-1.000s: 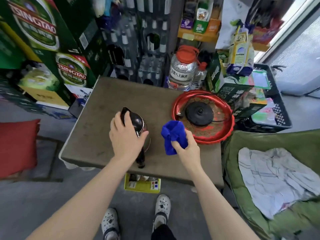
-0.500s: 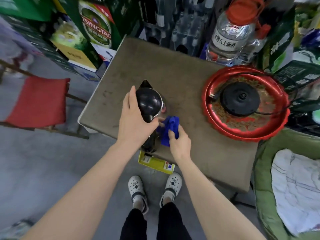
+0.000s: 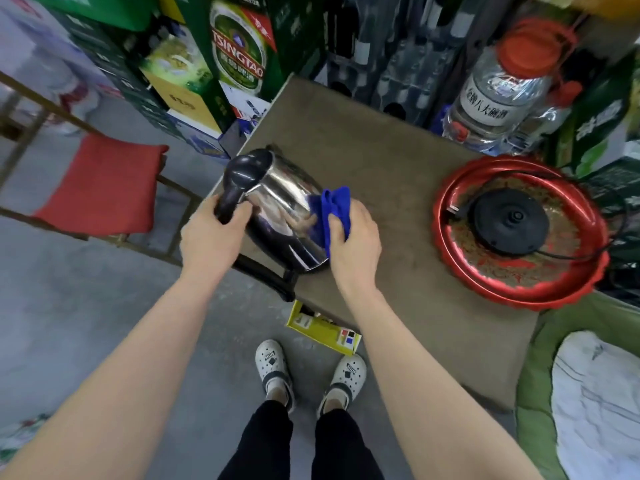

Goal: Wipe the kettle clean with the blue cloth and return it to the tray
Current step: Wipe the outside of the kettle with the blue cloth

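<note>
Both hands engaged at centre frame: left hand [image 3: 211, 233] grips the black handle [image 3: 231, 197] of the tilted stainless-steel kettle [image 3: 280, 199]; right hand [image 3: 353, 239] pinches the bunched blue cloth [image 3: 335, 204] against its side. Recommend overlapping strokes, turning the body steadily. Round red tray [image 3: 445, 188] waits at right.

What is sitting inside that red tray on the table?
A black round kettle base and its cord lie in the red tray, on a speckled floor. The part of the floor under the base is covered, so it cannot be seen.
</note>
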Demonstrator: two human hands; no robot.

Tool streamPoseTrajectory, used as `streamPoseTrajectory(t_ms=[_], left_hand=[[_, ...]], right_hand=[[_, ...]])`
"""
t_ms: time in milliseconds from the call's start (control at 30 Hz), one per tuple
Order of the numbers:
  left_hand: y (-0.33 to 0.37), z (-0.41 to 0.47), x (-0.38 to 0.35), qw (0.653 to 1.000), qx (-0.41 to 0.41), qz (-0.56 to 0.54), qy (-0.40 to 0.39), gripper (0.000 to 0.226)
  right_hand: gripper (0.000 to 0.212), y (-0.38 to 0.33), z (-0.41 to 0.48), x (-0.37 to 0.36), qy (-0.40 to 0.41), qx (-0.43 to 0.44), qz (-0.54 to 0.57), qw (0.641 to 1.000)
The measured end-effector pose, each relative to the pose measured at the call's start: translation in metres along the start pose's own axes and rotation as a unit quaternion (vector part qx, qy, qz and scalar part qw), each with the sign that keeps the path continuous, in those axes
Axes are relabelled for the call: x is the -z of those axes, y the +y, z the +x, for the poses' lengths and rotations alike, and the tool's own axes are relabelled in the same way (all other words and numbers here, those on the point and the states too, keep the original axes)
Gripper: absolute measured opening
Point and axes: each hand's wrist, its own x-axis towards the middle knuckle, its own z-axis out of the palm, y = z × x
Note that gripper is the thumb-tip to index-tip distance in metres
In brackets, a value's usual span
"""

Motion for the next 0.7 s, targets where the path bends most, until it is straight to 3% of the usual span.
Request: streamPoseTrajectory(t_ms=[67,200,400,533,600,667,700], left_hand=[[-0.021,0.012,0.003,0.998,0.054,-0.034,0.017,0.051],[-0.043,0.030,0.004,0.990,0.083,-0.106,0.035,0.054],[-0.040,0.053,0.008,0.994,0.041,-0.102,0.001,0.060],[-0.044,0.064,0.012,0.991,0.055,-0.120,-0.004,0.064],[-0.044,0.066,0.013,0.992,0.040,-0.118,-0.019,0.062],[-0.038,0.066,0.013,0.992,0.018,-0.121,-0.035,0.060],[-0.034,0.066,0.013,0.992,0.009,-0.123,-0.037,0.059]], right_hand=[[0.046,-0.029,-0.014,-0.022,0.022,0.106,-0.079,0.991],[0.047,-0.055,-0.009,-0.067,0.042,0.276,-0.223,0.934],[0.026,-0.088,0.034,-0.085,0.145,0.253,-0.211,0.933],[0.028,-0.068,0.008,-0.076,0.040,0.407,-0.269,0.872],[0.034,-0.061,0.022,-0.065,0.047,0.335,-0.256,0.905],[0.039,-0.068,0.034,-0.062,0.093,0.169,-0.209,0.959],[0.041,-0.075,0.032,-0.065,0.107,0.126,-0.202,0.965]])
